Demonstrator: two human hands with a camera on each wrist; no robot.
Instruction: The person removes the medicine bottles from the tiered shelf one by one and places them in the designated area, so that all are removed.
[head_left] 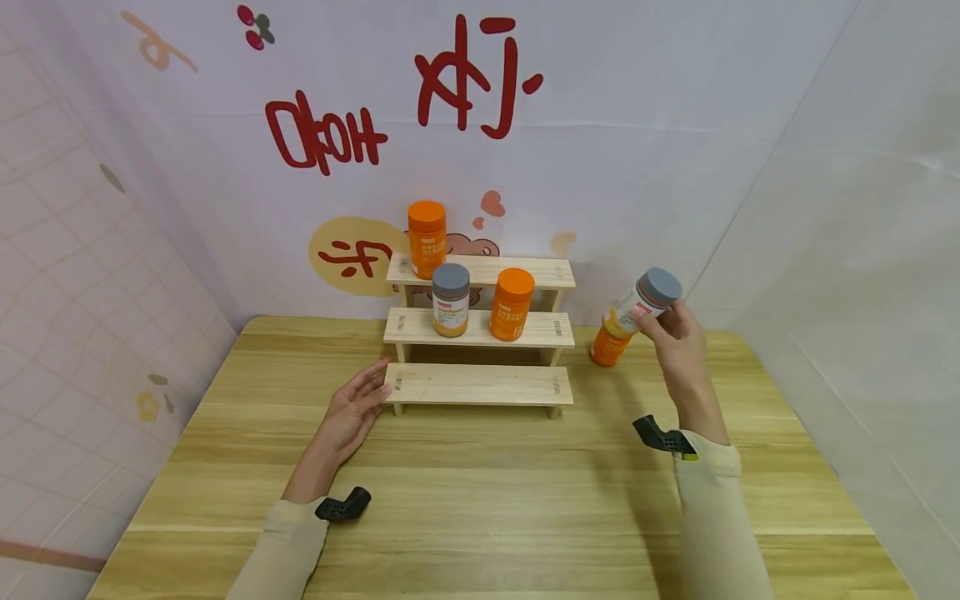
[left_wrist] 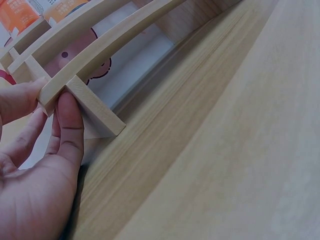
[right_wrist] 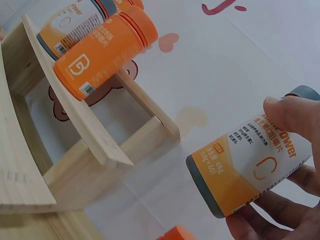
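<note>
My right hand (head_left: 681, 346) grips a grey-capped bottle (head_left: 637, 302) with a white and yellow label, tilted in the air right of the rack. Behind and below it, an orange bottle (head_left: 609, 346) stands on the table, partly hidden. With thumb and fingers my left hand (left_wrist: 45, 165) pinches the left end of the lowest step of a three-tier wooden rack (head_left: 480, 383). On the top tier stands an orange bottle (head_left: 427, 242) at the left. The middle tier bears a grey-capped bottle (head_left: 451, 302) and, to its right, another orange bottle (head_left: 513, 305).
The rack stands near the back of a wood-grain table (head_left: 480, 500). Behind it hangs a white backdrop (head_left: 637, 125) with red characters and cartoon prints. Similar white sheeting (head_left: 862, 275) closes off the right side.
</note>
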